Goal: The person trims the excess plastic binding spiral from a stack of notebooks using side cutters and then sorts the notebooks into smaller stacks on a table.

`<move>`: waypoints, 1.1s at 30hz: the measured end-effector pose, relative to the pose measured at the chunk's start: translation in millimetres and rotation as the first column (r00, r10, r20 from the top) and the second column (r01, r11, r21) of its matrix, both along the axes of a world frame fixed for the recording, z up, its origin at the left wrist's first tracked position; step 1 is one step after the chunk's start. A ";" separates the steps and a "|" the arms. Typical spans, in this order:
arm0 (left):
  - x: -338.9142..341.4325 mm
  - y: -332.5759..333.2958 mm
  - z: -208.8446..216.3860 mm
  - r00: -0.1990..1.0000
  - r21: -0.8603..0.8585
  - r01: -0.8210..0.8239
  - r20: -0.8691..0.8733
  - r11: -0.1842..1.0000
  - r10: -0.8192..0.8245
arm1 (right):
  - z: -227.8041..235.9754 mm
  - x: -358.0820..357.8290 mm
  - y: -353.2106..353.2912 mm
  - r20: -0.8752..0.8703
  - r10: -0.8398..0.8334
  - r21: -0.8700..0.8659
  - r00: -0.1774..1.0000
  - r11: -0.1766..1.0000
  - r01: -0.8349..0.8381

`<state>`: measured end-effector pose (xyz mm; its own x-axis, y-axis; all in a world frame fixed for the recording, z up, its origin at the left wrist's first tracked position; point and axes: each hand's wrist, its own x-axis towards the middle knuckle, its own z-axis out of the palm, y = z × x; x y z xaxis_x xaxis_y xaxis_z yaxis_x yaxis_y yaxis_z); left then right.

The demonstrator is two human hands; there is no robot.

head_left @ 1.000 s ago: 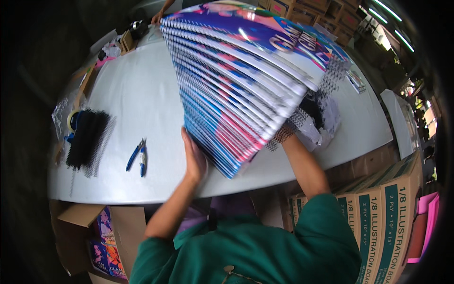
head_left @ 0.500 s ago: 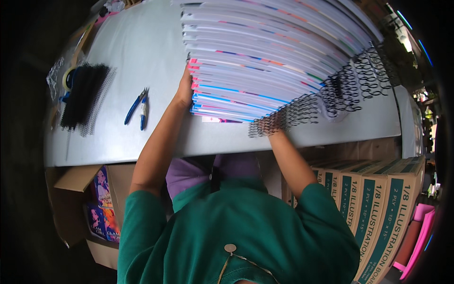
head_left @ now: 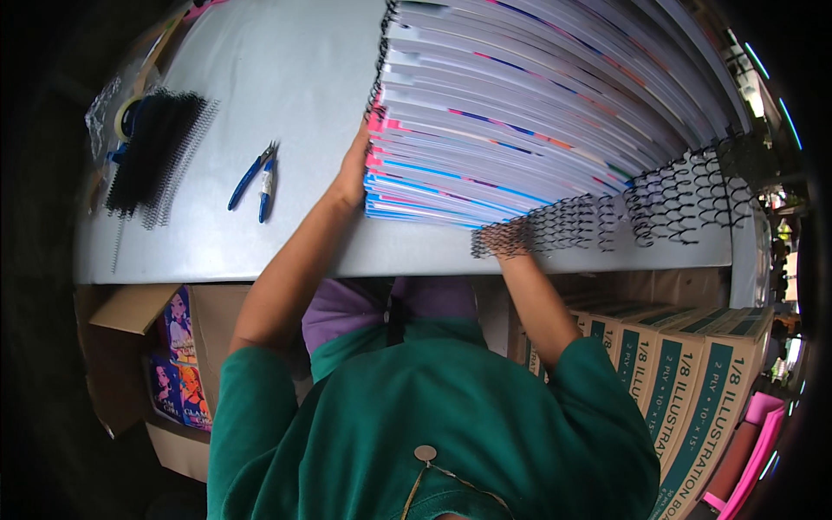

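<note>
A tall stack of white-paged, spiral-bound notebooks (head_left: 520, 113) stands on the table before me, with pink and blue edges low on its left side. Loose lengths of black spiral coil (head_left: 598, 217) stick out along its near right side, and another coil runs up its left edge. My left hand (head_left: 353, 169) is pressed to the stack's lower left side, its fingertips hidden. Among the coils at the near corner, my right hand (head_left: 505, 240) grips the stack; the wire partly covers its fingers. Left of the stack lie blue-handled cutting pliers (head_left: 254, 182).
A bundle of black spiral coils (head_left: 160, 156) lies at the table's left, beside a tape roll (head_left: 127, 120). Under the table are an open carton (head_left: 130, 308) with colourful printed packs and, right, a row of brown-and-green boxes (head_left: 693, 390). Something pink (head_left: 758, 451) is at the far right.
The stack has shifted to the right with both hands on it. A printed cover that showed beneath its near edge is now hidden, and the coil on its left edge shows more.
</note>
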<state>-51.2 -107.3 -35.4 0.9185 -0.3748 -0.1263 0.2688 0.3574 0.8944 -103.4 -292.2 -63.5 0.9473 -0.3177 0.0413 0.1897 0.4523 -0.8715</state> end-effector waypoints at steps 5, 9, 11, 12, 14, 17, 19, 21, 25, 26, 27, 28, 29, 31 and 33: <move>44.9 31.1 -8.4 0.978 0.065 0.164 -0.142 0.984 -0.154 | -10.0 -13.2 68.3 0.150 -0.241 -0.197 0.959 0.943 0.268; 96.9 68.9 -20.8 0.948 0.314 0.240 0.126 0.919 -0.291 | -11.9 -0.8 96.5 0.245 -0.319 -0.233 0.916 0.897 0.375; 106.2 88.9 -24.4 0.947 0.363 0.165 0.201 0.917 -0.250 | -6.5 2.3 100.5 0.264 -0.323 -0.219 0.909 0.898 0.382; 103.1 95.6 -27.4 0.969 0.319 0.114 0.172 0.941 -0.175 | -3.7 0.9 101.3 0.252 -0.303 -0.181 0.919 0.918 0.353; 75.8 76.9 -11.8 0.975 0.053 -0.130 -0.177 0.990 0.137 | 1.0 -0.8 93.1 0.231 -0.274 -0.101 0.934 0.948 0.303; 14.8 87.7 -28.0 0.937 0.096 -0.350 0.059 0.932 0.345 | -12.7 27.7 24.8 0.065 -0.342 -0.230 0.938 0.909 0.347; -39.9 70.2 -31.1 0.891 0.132 -0.448 0.146 0.884 0.430 | 0.4 68.9 -18.5 -0.065 -0.230 0.041 0.971 0.972 0.233; -80.8 38.0 -34.7 0.927 0.072 -0.371 0.089 0.926 0.364 | -13.5 103.0 -66.2 -0.130 0.044 0.072 0.991 0.997 -0.035; -79.0 14.4 -34.9 0.964 -0.027 -0.258 0.053 0.966 0.259 | 6.5 114.0 -65.0 -0.208 0.476 0.274 0.855 0.867 -0.416; -69.1 16.4 -30.4 0.979 -0.063 -0.199 0.040 0.978 0.202 | -1.2 115.4 -82.7 -0.066 0.591 0.341 0.804 0.771 -0.538; -55.7 19.8 -22.0 0.986 -0.099 -0.138 0.084 0.985 0.146 | -9.1 116.2 -98.6 0.067 0.690 0.384 0.721 0.649 -0.657; -48.8 32.4 -13.5 0.984 -0.106 -0.117 0.126 0.987 0.130 | -1.7 103.4 -74.7 -0.210 0.481 0.274 0.851 0.865 -0.421; -52.0 30.5 15.0 0.980 -0.059 -0.162 0.104 0.985 0.167 | -2.9 91.2 -77.6 -0.171 0.469 0.272 0.866 0.867 -0.416; -20.5 58.7 -31.9 0.988 0.079 -0.065 0.147 0.995 0.052 | -0.7 74.4 -67.7 -0.079 0.485 0.277 0.871 0.850 -0.448; 17.0 90.5 -59.8 0.944 0.286 0.118 0.264 0.951 -0.196 | 1.3 51.7 -52.0 0.025 0.457 0.375 0.889 0.820 -0.432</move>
